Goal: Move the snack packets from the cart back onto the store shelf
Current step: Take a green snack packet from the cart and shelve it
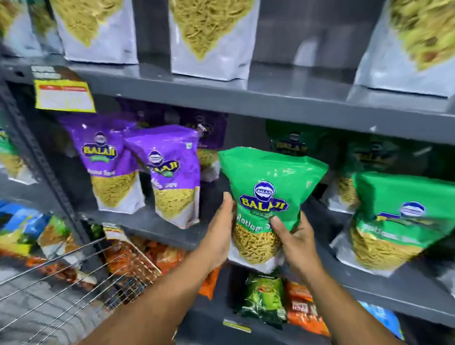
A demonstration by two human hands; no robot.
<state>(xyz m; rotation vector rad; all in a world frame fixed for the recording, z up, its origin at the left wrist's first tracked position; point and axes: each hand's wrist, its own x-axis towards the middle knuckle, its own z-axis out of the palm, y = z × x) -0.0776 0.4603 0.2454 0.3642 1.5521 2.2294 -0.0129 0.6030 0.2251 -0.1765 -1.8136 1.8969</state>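
- Both hands clamp the green packet [268, 197] upright at the middle shelf [166, 233]: left hand [218, 234] at 9 o'clock, right hand [295, 240] at 4.
- The right thumb covers part of its label.
- Cart [67, 282] at 7 o'clock, cut off; contents unclear.

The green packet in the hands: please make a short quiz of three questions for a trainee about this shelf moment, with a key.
1. True or false: both hands hold the green packet.
2. Which packets stand directly to the left of the held packet on the middle shelf?
A. Purple packets
B. Blue packets
C. Orange packets
3. Fill in: the wire cart shows at the lower ____ of the view.

Key
1. True: the left hand grips its left edge and the right hand its lower right, thumb on the front.
2. A: the purple packets.
3. Left.
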